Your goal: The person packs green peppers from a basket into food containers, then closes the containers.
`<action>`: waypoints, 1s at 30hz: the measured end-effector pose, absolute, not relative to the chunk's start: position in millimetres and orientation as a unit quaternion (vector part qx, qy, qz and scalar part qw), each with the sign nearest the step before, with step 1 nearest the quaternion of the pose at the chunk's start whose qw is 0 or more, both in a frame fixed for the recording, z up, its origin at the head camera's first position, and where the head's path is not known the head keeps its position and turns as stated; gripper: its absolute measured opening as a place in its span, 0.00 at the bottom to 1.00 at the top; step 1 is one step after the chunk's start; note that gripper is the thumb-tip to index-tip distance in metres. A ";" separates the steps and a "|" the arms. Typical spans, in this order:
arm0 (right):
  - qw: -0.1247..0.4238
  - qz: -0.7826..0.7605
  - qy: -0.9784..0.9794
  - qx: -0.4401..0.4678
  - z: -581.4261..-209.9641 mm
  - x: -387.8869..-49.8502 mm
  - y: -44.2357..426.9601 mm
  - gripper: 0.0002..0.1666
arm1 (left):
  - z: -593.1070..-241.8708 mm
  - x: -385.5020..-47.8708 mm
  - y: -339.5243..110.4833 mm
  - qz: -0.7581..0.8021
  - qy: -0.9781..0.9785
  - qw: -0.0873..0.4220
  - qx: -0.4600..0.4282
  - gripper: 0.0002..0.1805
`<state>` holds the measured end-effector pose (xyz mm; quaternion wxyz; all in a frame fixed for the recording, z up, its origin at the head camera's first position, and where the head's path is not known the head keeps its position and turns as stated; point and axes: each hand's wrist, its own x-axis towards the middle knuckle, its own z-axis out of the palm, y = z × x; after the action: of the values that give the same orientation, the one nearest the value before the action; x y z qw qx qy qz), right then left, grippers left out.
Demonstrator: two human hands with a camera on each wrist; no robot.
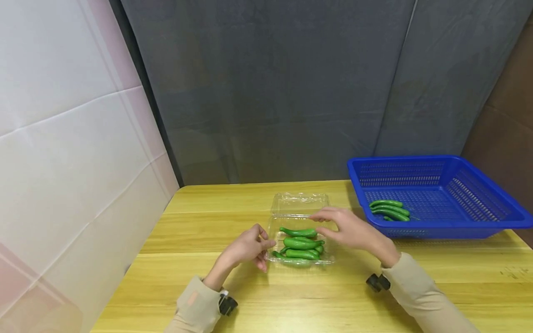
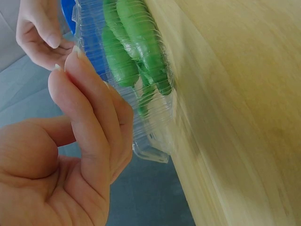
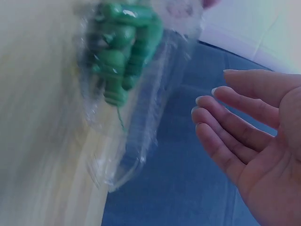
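Observation:
A clear plastic clamshell box (image 1: 329, 252) lies on the wooden table with its lid (image 1: 300, 203) folded back. Several green chili peppers (image 1: 300, 243) lie inside it, seen through the ribbed wall in both wrist views. At the box's left edge is my left hand (image 1: 250, 247), its fingers (image 2: 89, 113) loosely bent; whether they touch the wall, I cannot tell. My right hand (image 1: 347, 231) hovers over the box's right side. In the right wrist view its fingers (image 3: 230, 136) are spread and nearly straight, apart from the box and holding nothing.
A blue plastic basket (image 1: 441, 229) stands at the table's right, with several more green chili peppers (image 1: 389, 210) in its left corner. Behind the table (image 1: 187, 240) hangs a dark grey curtain (image 1: 266, 92). A white panel (image 1: 75, 138) borders the left side.

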<state>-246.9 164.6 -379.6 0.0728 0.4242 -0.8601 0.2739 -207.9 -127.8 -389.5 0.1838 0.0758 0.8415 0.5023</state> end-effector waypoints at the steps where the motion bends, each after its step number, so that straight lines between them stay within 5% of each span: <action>1: 0.077 0.277 -0.859 0.423 -378.0 -247.7 166.4 0.16 | -389.5 -208.0 -127.8 0.503 0.841 0.184 0.076 0.12; 30: 0.170 0.309 -0.860 0.370 -353.1 -261.4 220.2 0.17 | -390.3 -209.2 -129.0 0.499 0.844 0.183 0.072 0.13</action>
<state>-261.4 220.2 -353.1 0.1697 0.3695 -0.8597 0.3090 -209.2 -129.0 -390.3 0.1833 0.0724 0.8436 0.4995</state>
